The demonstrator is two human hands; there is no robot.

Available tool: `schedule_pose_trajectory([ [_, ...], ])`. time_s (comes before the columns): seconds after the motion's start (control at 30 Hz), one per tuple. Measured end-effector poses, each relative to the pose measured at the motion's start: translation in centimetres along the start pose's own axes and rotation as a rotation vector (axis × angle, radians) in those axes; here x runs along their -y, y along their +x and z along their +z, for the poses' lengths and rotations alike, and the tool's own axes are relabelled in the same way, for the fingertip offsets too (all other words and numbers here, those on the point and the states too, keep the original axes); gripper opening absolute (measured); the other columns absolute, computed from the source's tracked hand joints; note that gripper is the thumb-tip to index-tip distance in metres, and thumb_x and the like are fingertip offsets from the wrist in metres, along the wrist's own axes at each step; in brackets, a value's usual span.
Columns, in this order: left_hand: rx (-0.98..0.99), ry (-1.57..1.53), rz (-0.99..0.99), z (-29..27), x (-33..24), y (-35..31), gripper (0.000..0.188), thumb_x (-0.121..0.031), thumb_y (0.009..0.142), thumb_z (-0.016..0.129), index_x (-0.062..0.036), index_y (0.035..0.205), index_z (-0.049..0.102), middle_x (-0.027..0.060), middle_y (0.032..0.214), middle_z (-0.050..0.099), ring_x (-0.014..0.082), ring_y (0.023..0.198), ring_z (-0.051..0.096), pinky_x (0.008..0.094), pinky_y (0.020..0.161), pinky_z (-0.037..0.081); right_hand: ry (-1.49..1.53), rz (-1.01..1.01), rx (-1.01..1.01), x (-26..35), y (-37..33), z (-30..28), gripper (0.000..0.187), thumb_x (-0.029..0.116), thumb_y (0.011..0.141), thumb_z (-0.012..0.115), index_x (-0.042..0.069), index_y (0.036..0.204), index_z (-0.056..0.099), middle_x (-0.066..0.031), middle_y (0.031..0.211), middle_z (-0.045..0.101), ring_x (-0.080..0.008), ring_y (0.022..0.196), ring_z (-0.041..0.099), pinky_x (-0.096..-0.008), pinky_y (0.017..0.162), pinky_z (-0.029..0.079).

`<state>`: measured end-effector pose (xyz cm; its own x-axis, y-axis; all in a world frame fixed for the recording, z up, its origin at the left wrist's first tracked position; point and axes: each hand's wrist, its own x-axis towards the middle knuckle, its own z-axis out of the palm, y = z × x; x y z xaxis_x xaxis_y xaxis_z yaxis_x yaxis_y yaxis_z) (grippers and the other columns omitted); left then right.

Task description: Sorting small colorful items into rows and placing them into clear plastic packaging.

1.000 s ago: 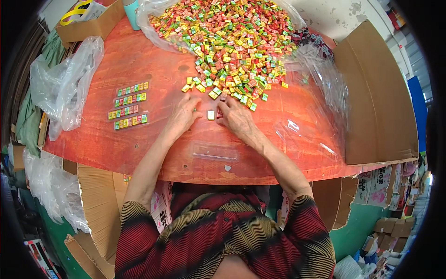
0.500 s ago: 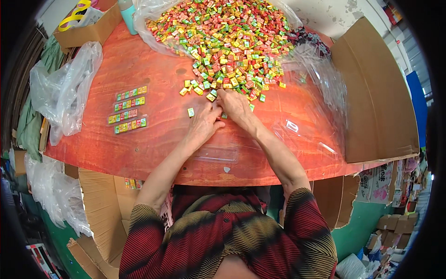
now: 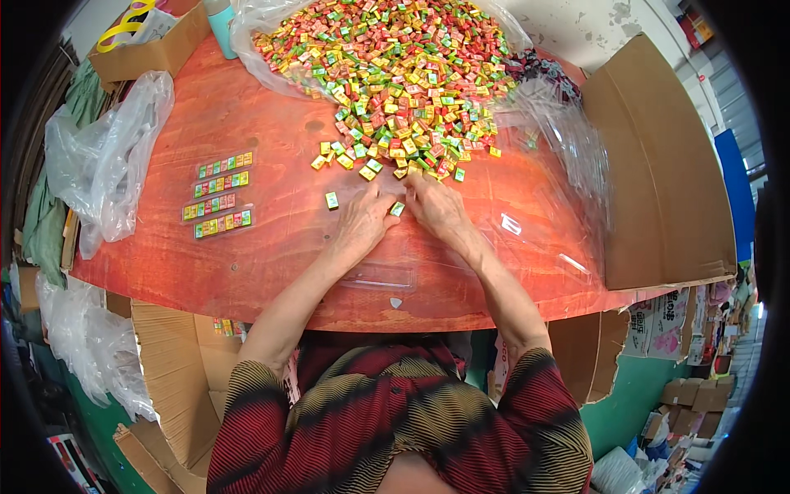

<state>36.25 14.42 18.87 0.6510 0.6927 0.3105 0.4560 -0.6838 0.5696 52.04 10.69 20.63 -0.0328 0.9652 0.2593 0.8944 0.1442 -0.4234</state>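
My left hand (image 3: 360,221) is low over the red table, fingers bent, with a small green-and-white box (image 3: 397,209) at the tips of its thumb and forefinger. My right hand (image 3: 437,206) reaches to the near edge of a big heap of tiny red, yellow and green boxes (image 3: 411,90). Its fingertips are drawn together beside a small yellow box (image 3: 401,173); what lies between them is hidden. One loose little box (image 3: 332,200) lies left of my left hand. Nearer me, a clear plastic tray (image 3: 378,277) rests partly beside my left forearm.
Several clear trays filled with rows of little boxes (image 3: 222,188) lie at the left. Crumpled clear plastic (image 3: 115,156) is at the left edge. A tall cardboard flap (image 3: 662,173) stands at the right, near clear plastic sheets (image 3: 576,156). A teal bottle (image 3: 220,29) stands at the back left.
My right hand has shifted slightly right and down, away from my left hand. The small box at my left fingertips now shows more fully. The whole view has shifted a little.
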Motion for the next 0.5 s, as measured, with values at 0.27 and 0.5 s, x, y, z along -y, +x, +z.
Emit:
schedule_pose_trajectory([
  [0.27, 0.04, 0.014, -0.138, -1.1, -0.1, -0.9, 0.039, -0.018, 0.067, 0.071, -0.0085, 0.102, 0.058, 0.0123, 0.088, 0.049, 0.0308, 0.079, 0.055, 0.0405, 0.066, 0.045, 0.079, 0.076, 0.024, 1.2, -2.1, -0.8, 0.019, 0.014, 0.076, 0.058, 0.007, 0.094, 0.053, -0.015, 0.082, 0.06, -0.0327, 0.076, 0.059, -0.0415, 0.064, 0.047],
  [0.5, -0.001, 0.045, -0.104, -0.2, -1.2, -0.3, 0.043, -0.024, 0.063, 0.073, -0.0159, 0.103, 0.062, 0.0121, 0.089, 0.047, 0.0301, 0.082, 0.053, 0.0406, 0.068, 0.044, -0.024, 0.179, -0.097, -1.4, -2.8, -2.6, 0.014, 0.017, 0.079, 0.057, 0.008, 0.09, 0.06, -0.0145, 0.084, 0.06, -0.0312, 0.073, 0.06, -0.0403, 0.062, 0.048],
])
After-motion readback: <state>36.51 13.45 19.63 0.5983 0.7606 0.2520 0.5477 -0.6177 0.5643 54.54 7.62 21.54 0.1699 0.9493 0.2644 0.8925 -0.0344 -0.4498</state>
